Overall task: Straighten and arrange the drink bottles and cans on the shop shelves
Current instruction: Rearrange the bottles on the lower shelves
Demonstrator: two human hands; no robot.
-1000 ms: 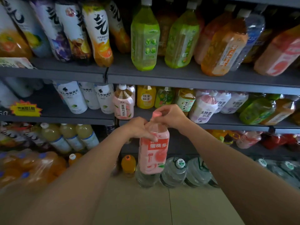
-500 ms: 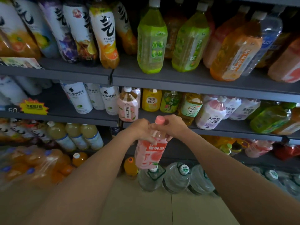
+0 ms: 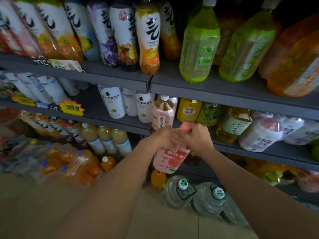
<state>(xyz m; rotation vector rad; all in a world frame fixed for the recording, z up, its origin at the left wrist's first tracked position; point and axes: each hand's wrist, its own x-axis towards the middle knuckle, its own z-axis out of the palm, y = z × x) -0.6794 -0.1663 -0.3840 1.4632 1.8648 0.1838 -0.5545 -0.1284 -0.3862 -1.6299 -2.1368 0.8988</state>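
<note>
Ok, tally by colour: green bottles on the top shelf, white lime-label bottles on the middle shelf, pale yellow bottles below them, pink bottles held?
Green bottles: 2
White lime-label bottles: 3
Pale yellow bottles: 3
Pink bottle, held: 1
Total: 9

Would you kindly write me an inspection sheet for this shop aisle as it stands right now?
Surface: grey shelves in tiers, stocked with drinks; tan floor below.
Job's things: pink peach bottle held in the air in front of the middle shelf; pink-capped, tilted. Green tea bottles on the top shelf lean.
Clutter: shrink-wrapped orange drink packs and large water jugs at floor level.
Grippers: left hand grips the bottle's shoulder; right hand grips near the cap.
Cables: nothing seen.
Surroundings: yellow starburst price tag on a shelf edge; dim lighting, left side blurred.
</note>
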